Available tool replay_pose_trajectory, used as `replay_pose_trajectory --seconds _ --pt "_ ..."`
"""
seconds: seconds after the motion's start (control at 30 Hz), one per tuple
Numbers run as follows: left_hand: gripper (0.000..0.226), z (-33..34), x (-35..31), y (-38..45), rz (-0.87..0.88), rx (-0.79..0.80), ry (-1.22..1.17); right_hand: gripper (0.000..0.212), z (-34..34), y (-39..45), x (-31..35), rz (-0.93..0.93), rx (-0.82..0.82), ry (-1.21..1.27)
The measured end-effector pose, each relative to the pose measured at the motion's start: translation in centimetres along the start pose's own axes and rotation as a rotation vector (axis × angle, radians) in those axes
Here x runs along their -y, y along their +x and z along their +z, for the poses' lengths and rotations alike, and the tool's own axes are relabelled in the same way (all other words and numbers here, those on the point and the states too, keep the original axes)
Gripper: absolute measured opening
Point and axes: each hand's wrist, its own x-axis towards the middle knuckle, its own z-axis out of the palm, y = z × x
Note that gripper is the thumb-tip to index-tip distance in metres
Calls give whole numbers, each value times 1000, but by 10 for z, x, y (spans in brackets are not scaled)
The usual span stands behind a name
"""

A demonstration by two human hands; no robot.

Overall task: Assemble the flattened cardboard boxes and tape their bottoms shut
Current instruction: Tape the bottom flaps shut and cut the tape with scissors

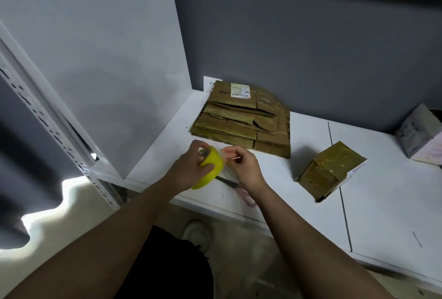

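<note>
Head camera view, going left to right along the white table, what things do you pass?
Yellow tape roll in the left hand → right hand → stack of flattened boxes → assembled box → pale carton.

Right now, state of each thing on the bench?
tape roll: gripped by left hand
tape end: pinched by right hand
flat boxes: stacked, unassembled
assembled box: lying tilted, taped
scissors: lying under the hands; open or closed unclear
</note>
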Motion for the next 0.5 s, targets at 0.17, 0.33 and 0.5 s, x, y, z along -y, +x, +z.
replay_pose_trajectory --seconds 0.17,0.33,0.5 --pt "50 -2 17 0 9 -80 410 18 -3 0 -15 29 2 -227" --pt "59 18 31 7 12 -78 710 19 -7 -4 -12 46 59 -250" --pt "71 32 35 13 -34 -18 892 20 -36 -12 -2 33 83 -286"
